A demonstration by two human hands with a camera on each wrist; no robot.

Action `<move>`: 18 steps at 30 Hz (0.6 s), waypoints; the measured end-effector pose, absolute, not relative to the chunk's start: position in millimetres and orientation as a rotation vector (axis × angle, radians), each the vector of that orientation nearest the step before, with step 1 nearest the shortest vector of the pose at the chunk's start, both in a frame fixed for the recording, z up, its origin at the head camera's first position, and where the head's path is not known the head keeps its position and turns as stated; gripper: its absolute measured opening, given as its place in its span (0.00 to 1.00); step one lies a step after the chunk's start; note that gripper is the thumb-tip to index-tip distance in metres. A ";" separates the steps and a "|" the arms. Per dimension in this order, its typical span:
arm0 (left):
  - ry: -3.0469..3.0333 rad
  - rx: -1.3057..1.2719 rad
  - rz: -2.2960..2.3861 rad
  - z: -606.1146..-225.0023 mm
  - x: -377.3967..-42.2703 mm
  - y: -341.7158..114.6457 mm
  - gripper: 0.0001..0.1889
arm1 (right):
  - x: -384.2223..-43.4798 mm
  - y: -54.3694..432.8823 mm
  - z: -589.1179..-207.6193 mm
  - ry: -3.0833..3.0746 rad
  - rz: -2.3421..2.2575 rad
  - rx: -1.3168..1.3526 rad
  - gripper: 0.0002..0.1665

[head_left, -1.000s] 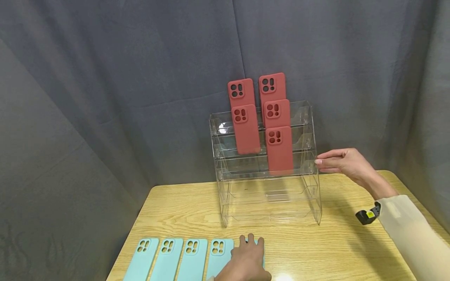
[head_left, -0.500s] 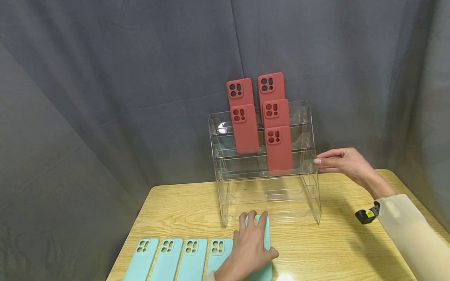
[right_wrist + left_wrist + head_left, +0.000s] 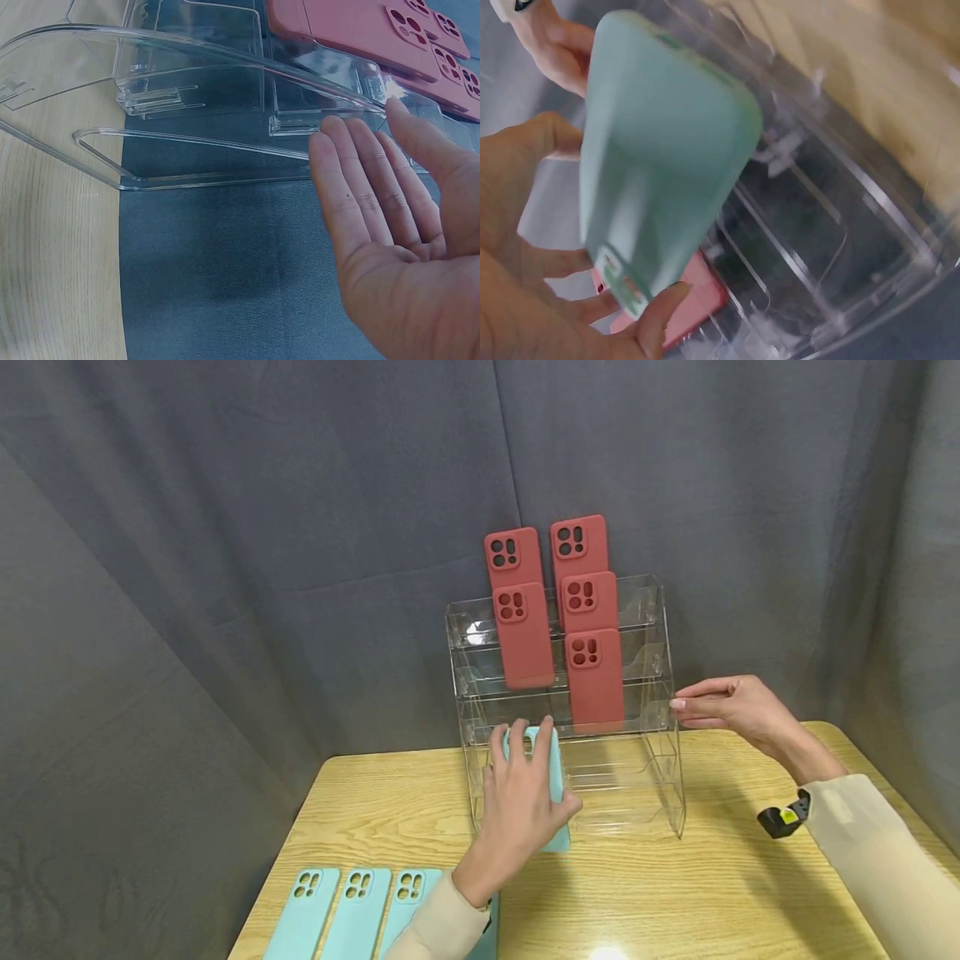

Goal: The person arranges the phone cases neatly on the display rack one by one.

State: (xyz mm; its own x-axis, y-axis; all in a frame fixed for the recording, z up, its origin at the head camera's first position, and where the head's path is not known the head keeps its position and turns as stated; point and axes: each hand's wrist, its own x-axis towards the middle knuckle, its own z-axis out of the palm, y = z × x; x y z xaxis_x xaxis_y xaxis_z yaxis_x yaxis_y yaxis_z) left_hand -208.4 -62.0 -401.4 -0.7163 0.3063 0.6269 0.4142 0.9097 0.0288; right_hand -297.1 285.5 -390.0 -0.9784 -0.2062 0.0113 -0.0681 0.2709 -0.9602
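Note:
My left hand (image 3: pixel 517 802) grips a mint-green phone case (image 3: pixel 556 770) by its edges, tilted up in front of the lower tiers of a clear acrylic display rack (image 3: pixel 480 693). In the left wrist view the case (image 3: pixel 660 142) has its camera cutouts near the thumb, and fingers hold its edge. My right hand (image 3: pixel 738 706) is at the rack's right side, thumb and fingertips pinching its edge; the right wrist view shows the fingers (image 3: pixel 367 187) fairly straight there. Several red phone cases (image 3: pixel 596 689) stand in the rack's upper tiers, in two columns.
More mint phone cases (image 3: pixel 354 918) lie in a row at the front left of the wooden table (image 3: pixel 637 893); the left sleeve partly covers the rightmost ones. Grey curtains (image 3: pixel 337 527) hang behind and at both sides. The rack's lower tiers show bare clear plastic.
My left hand has lifted the rightmost mint phone case off the table and carried it forward and up to the rack's front. The right hand stays at the rack's side.

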 end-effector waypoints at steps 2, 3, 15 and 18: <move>-2.389 -0.497 -0.213 -392.6 -218.8 -61.9 0.48 | -297.1 285.6 -390.4 2.420 -1.799 -0.259 0.34; -2.377 -0.491 -0.214 -388.4 -224.2 -61.7 0.48 | -296.9 285.8 -390.5 2.426 -1.792 -0.257 0.34; -2.343 -0.425 -0.189 -356.0 -287.9 -61.8 0.49 | -296.2 285.1 -390.5 2.408 -1.805 -0.252 0.35; -2.346 -0.393 -0.192 -354.8 -299.7 -61.9 0.49 | -295.6 282.9 -390.5 2.386 -1.817 -0.250 0.34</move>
State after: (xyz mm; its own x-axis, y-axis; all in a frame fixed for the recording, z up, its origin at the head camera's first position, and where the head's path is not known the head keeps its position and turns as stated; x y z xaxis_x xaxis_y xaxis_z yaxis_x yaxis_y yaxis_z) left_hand -299.7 -61.9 -354.8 -0.6814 0.2250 0.6965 0.3350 0.9419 0.0236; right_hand -295.6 282.9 -390.5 -0.9775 -0.2108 -0.0044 -0.0518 0.2600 -0.9642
